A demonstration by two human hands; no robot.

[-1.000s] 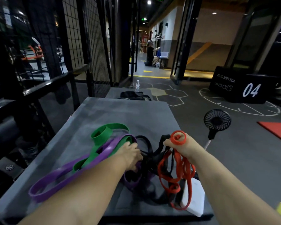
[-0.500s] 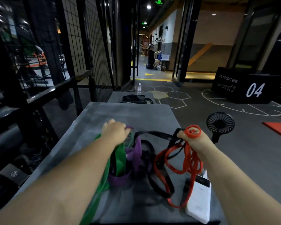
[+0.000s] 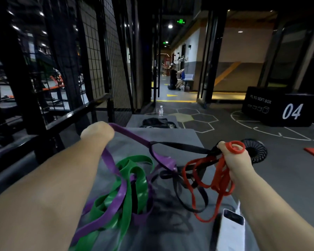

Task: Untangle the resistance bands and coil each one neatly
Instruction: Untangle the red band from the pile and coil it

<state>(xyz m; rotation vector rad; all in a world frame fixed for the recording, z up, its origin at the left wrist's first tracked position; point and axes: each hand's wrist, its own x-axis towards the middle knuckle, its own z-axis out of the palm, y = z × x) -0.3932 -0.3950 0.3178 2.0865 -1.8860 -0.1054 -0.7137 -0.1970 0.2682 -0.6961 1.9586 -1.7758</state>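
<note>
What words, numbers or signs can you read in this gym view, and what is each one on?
"PLYO SOFT BOX": white lettering on the black foam box, right.
"04": large white number on that same box.
Green lit ceiling sign: too blurred to read.
Small clear plastic bottle label: too small to read.

Bands: four – one purple (image 3: 130,135), one green (image 3: 140,180), one black (image 3: 181,146), one red (image 3: 223,171). Hands: two. One fan (image 3: 257,151), one bottle (image 3: 160,111).
</note>
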